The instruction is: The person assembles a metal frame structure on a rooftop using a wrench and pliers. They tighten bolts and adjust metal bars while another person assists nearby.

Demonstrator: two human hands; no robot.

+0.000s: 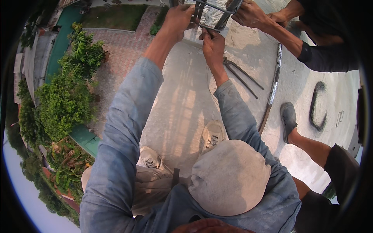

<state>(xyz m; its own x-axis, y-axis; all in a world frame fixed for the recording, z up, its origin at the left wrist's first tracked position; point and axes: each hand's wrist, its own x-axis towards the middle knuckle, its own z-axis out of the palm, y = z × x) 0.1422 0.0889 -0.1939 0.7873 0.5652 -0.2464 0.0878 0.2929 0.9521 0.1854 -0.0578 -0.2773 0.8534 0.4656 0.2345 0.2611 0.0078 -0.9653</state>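
Observation:
At the top of the head view stands a cage of dark steel rebar (226, 16) with bent stirrups (210, 28) across it. My left hand (179, 20) is closed round a rod on the cage's left side. Under the stirrup's near corner, my right hand (213, 43) has thumb and fingers pinched together; what lies between them is too small to make out. A thin wire (207, 73) seems to hang beside my right wrist. On the cage's right side, a co-worker's hand (248, 14) grips a rod, and their other hand (279, 17) is just behind it.
Long-handled pincers (243, 79) lie on the concrete right of my forearm. Beyond them are a long narrow strip (274, 83), a coworker's clog-clad foot (288, 121) and a coil of wire (318, 106). Leftward, past the slab's edge, are brick paving (122, 50) and trees (66, 97) below.

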